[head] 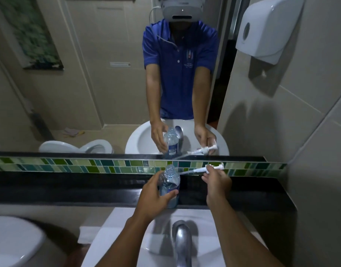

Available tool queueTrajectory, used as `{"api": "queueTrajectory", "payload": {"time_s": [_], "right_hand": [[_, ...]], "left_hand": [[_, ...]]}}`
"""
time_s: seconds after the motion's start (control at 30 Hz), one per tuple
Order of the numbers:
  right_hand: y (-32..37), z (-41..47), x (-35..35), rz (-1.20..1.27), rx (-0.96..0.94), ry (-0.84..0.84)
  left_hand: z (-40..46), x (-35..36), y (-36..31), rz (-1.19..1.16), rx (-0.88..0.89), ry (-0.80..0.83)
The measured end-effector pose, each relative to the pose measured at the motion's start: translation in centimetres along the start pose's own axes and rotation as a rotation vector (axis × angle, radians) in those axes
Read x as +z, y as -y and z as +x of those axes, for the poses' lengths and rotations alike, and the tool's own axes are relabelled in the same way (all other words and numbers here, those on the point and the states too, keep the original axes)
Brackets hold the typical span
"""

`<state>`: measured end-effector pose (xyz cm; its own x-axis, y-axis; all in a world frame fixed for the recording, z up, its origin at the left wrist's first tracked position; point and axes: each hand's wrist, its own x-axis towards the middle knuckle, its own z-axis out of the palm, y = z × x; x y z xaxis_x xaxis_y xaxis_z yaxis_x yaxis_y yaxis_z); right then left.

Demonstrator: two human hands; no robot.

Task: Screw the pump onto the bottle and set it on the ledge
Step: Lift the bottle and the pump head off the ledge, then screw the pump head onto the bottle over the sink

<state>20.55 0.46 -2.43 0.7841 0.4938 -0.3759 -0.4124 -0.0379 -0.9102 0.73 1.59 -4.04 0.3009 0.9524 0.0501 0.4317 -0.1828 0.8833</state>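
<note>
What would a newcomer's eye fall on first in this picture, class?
First, the two hands at the centre: the left hand grips a clear bottle above the black ledge, while the right hand holds a white pump sideways, its tube aimed at the bottle's open neck. Behind them, the mirror repeats the scene.

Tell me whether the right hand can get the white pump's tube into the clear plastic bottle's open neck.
Probably yes: the right hand holds the white pump with its tube tip beside the clear plastic bottle, whose neck is uncapped and unobstructed.

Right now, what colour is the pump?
White pump, clearest in head view.
</note>
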Motion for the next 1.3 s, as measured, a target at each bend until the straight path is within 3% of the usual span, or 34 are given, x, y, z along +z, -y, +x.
{"api": "queueTrajectory", "payload": {"time_s": [0.17,0.43,0.73,0.8,1.0,1.13,1.3], "right_hand": [[1.6,-4.4,-5.7,0.066,-0.12,-0.008],[2.5,-10.9,-11.8,0.266,-0.135,0.01],[1.8,-14.0,-14.7,0.187,-0.296,0.084],[2.1,-14.3,-15.2,0.138,-0.359,0.15],[2.0,-16.1,-15.4,-0.206,-0.393,0.578],[0.1,-16.7,-15.7,-0.431,-0.352,0.644],[0.9,-16.7,-17.6,-0.47,-0.402,0.794]], "left_hand": [[-4.8,-1.9,0.3,0.131,0.037,-0.075],[-11.6,-2.4,0.1,0.242,0.032,-0.114],[-15.8,-1.9,-1.1,0.301,0.043,-0.057],[-16.4,-1.8,-1.0,0.336,0.056,-0.041],[-18.6,0.3,-2.5,0.268,0.081,-0.011],[-19.4,1.3,-3.3,0.199,0.124,0.061],[-20.1,0.8,-3.0,0.06,0.131,0.102]]}}
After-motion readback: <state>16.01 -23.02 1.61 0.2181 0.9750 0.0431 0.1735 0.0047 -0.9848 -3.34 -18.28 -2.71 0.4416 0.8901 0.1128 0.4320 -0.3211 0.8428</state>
